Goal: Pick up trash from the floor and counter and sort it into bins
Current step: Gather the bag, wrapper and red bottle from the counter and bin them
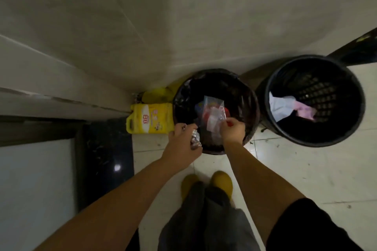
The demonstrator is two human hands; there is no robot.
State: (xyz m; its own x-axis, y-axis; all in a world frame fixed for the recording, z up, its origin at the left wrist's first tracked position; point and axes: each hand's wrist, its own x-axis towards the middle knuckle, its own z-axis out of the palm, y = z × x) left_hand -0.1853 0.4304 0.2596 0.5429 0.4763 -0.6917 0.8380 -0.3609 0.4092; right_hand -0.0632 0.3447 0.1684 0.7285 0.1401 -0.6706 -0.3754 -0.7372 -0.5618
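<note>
Leaning over the lined bin (216,87), the person's left hand (183,144) is closed around a crumpled foil wad (195,138) at the near rim, while the right hand (232,131) pinches a clear plastic wrapper (214,116) above the opening. Paper scraps (281,106) sit in the mesh bin (314,100) alongside.

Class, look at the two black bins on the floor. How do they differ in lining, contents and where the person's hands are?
The left bin has a black plastic liner; the right bin is bare, with perforated walls. The left bin holds clear plastic wrappers; the right bin holds crumpled white and pink paper. The left hand and the right hand work over the left bin, none over the right. Both are round, black and open-topped.
</note>
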